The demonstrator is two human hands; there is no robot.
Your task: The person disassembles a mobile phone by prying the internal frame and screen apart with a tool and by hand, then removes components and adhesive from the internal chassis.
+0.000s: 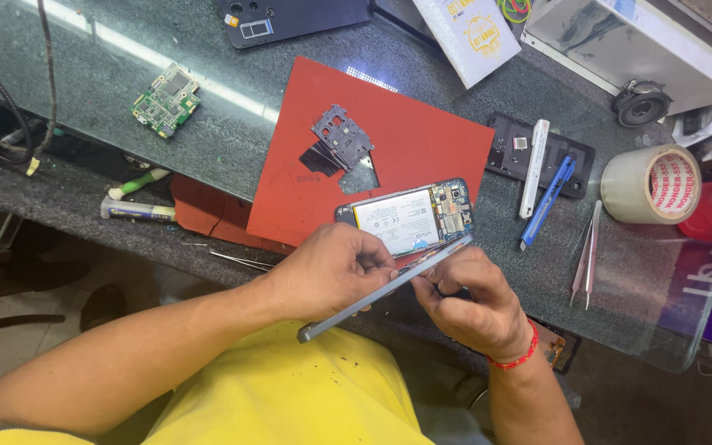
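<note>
An opened phone (409, 217) lies on a red mat (422, 140), its white battery and circuit parts facing up. Its grey back cover (372, 295) is lifted on edge along the phone's near side, hinged open toward me. My left hand (331, 268) pinches the cover near its middle. My right hand (471, 301), with a red thread on the wrist, grips the cover's right end by the phone's near edge. A dark metal shield plate (342, 137) rests loose on the mat above the phone.
A green circuit board (166, 100) lies at the far left on the glass counter. A white tool (534, 167), blue cutter (547, 201) and tweezers (588, 251) sit right of the mat. A tape roll (651, 183) and a white box (644, 41) stand far right.
</note>
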